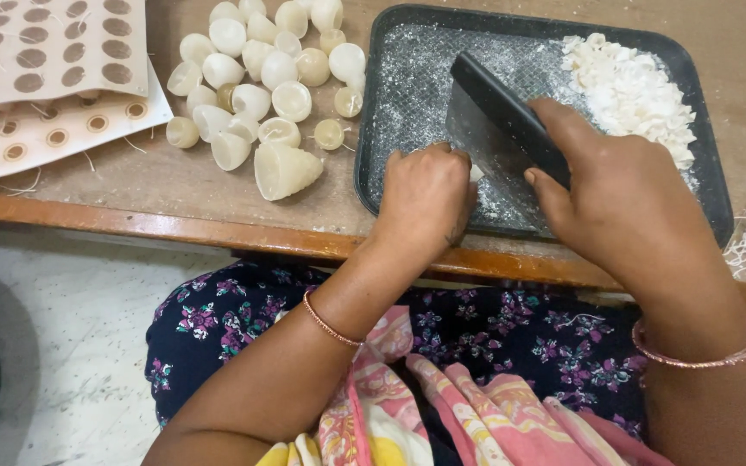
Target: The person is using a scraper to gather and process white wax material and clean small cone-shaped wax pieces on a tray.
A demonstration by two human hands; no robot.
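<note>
Both hands work over the dark rectangular metal tray [701, 185]: right hand [623, 203] grips a black-handled flat metal chopper [498, 129] tight; left hand [425, 194], at nine o'clock, pinches a small white piece [476, 173]. Fingertips so close might get nicked.

Black-handled steel scraper [498, 129] tilted on floury dark tray [407, 78].

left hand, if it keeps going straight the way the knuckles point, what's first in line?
Probably the flat metal blade held by the right hand. The left hand points up into the dark tray, fingers curled right beside the blade. A small white piece shows between them; contact is unclear.
</note>
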